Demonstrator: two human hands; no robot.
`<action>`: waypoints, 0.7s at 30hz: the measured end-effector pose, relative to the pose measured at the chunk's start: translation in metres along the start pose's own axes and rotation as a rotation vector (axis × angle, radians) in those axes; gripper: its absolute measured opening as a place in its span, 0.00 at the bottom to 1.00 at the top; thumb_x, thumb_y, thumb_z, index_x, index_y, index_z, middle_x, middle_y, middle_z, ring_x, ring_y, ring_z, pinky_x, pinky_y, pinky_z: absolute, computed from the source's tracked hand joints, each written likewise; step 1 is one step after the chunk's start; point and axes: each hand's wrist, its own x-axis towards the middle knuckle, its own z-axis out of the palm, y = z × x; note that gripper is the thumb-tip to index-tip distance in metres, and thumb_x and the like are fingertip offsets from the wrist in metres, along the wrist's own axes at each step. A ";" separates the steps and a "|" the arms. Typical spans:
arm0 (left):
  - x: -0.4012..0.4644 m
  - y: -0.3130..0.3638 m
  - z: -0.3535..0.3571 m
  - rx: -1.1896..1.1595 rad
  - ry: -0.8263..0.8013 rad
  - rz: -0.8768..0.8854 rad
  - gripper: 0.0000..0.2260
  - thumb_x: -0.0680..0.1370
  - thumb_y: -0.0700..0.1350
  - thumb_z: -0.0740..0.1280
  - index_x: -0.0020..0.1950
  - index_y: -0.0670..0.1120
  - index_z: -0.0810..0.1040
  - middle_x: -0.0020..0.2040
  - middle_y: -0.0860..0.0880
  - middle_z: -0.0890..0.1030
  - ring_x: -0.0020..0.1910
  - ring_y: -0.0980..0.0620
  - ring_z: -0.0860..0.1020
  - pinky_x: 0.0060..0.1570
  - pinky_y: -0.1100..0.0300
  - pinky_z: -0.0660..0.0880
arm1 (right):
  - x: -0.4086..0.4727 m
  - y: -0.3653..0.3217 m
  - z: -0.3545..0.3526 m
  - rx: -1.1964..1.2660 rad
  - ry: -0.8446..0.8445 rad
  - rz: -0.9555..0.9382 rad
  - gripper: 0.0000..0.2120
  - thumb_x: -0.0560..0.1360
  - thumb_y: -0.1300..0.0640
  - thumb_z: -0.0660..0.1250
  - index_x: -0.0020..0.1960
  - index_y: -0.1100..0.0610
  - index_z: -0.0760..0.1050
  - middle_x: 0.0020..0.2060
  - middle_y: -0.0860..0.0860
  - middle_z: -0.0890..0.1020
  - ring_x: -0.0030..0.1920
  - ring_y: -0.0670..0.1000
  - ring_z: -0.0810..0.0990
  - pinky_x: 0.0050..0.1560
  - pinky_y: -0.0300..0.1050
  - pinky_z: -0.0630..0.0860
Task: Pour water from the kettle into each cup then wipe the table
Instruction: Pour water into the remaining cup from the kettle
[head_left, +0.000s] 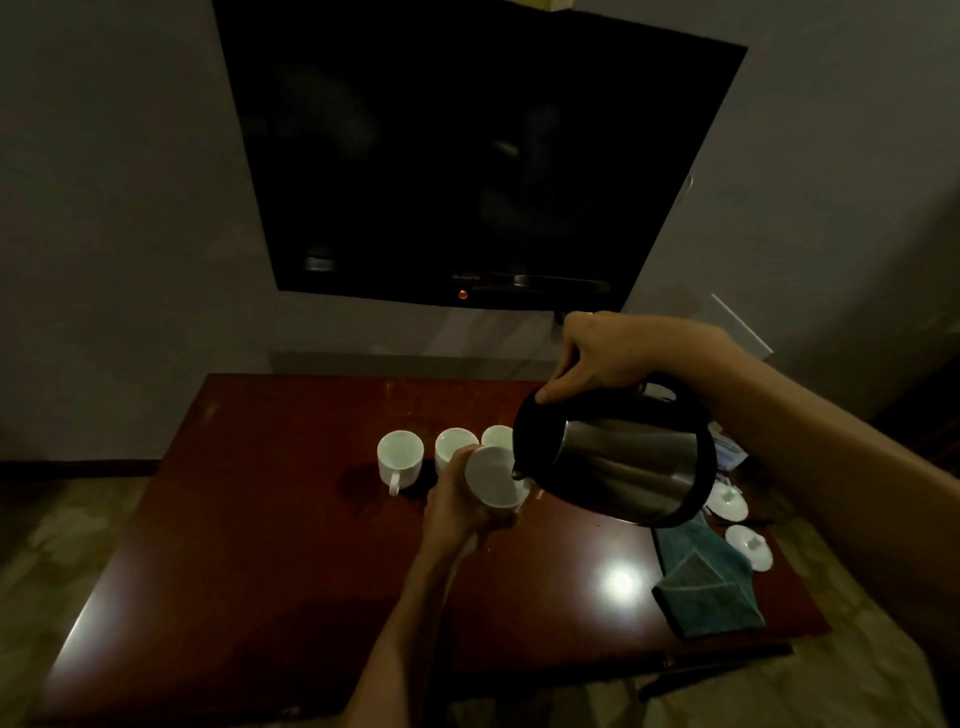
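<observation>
Four cups are in play: three white cups stand in a row near the middle of the table (291, 545), toward its far edge, and a fourth cup (492, 480) is lifted and tilted toward the kettle (621, 467). The left hand (457, 512) wraps its fingers round that cup from below. The right hand (597, 358) curls round the kettle's black handle, tipping the steel body so the spout sits just at the cup's rim. No stream is clear in this dim light, so pouring looks underway or about to start. Whether the left cup (399, 460), middle cup (453, 444) and right cup (496, 435) hold water I cannot tell. Wiping is not yet done: the folded teal cloth (701, 587) lies near the table's right front corner, beside two white lids (748, 545).
</observation>
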 end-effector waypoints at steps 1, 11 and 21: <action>0.002 -0.001 0.000 0.007 -0.008 -0.015 0.37 0.64 0.37 0.80 0.70 0.47 0.69 0.59 0.52 0.77 0.42 0.68 0.74 0.32 0.73 0.72 | 0.000 -0.001 -0.001 0.005 0.008 -0.001 0.18 0.69 0.38 0.76 0.45 0.52 0.79 0.43 0.49 0.84 0.44 0.50 0.84 0.49 0.51 0.85; 0.010 -0.002 0.000 0.028 -0.024 -0.070 0.37 0.65 0.41 0.80 0.70 0.53 0.68 0.61 0.51 0.78 0.50 0.59 0.78 0.39 0.67 0.73 | 0.005 -0.008 -0.006 -0.001 0.013 -0.020 0.17 0.71 0.40 0.76 0.45 0.53 0.78 0.35 0.48 0.81 0.37 0.48 0.80 0.38 0.44 0.76; 0.023 0.000 0.000 0.072 0.006 -0.031 0.38 0.64 0.40 0.81 0.69 0.52 0.69 0.65 0.48 0.76 0.65 0.47 0.74 0.58 0.46 0.77 | 0.015 -0.006 -0.012 -0.053 -0.003 0.006 0.18 0.70 0.38 0.76 0.44 0.50 0.74 0.38 0.50 0.81 0.40 0.52 0.82 0.43 0.48 0.81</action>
